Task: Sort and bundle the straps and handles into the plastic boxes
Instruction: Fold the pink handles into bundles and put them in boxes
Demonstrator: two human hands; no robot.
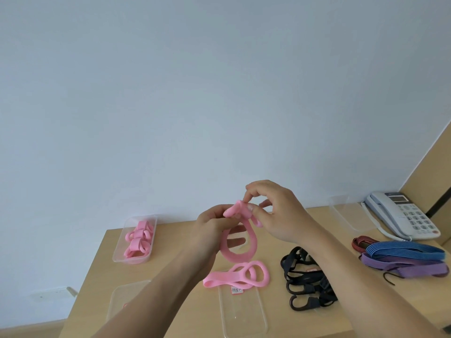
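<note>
Above the wooden table both hands work one pink strap (pixel 244 242), whose big loop hangs down between them. My left hand (pixel 214 228) grips the strap's folded top end. My right hand (pixel 275 211) pinches that same end with thumb and fingertips. Another pink strap (pixel 241 274) with loops lies on the table just below. A clear plastic box (pixel 133 258) at the left holds several bundled pink straps. Black hooked straps (pixel 307 279) lie in a heap to the right.
Blue, purple and dark red straps (pixel 405 254) lie at the right edge. A clear box lid (pixel 244 313) sits near the front, another clear lid (pixel 127 301) at front left, an empty clear box (pixel 346 213) at the back right, beside a white telephone (pixel 405 215).
</note>
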